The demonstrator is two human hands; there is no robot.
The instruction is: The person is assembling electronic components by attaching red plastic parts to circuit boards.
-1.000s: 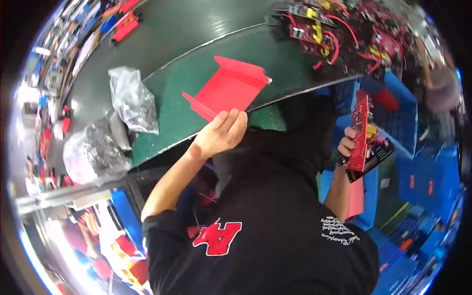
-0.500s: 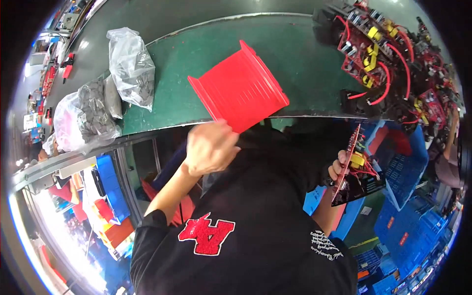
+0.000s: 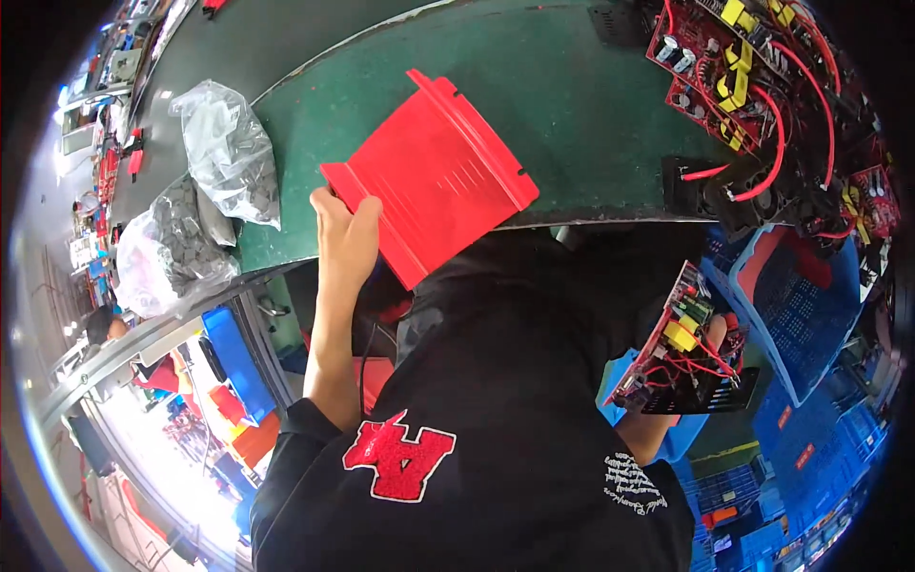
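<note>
A red U-shaped casing (image 3: 429, 176) with ribbed lines and raised side flanges rests on the green bench, its near corner jutting past the front edge. My left hand (image 3: 345, 234) grips its left flange, thumb and fingers closed on the rim. At the right, in front of the bench, my right hand (image 3: 718, 331) holds up a circuit board (image 3: 681, 334) with a yellow component, red wires and a black slotted plate at its lower end. The board hides most of that hand's fingers.
Two clear plastic bags (image 3: 229, 153) of small grey pieces sit at the bench's left. Circuit boards with thick red wires (image 3: 739, 86) are piled at the right. Below them stands a blue crate (image 3: 796, 305). The green bench top (image 3: 591, 124) runs across the front.
My left hand has moved left and closed on the casing's left flange. The casing has shifted slightly left in view. In my right hand the board has turned, showing more of its component side.
</note>
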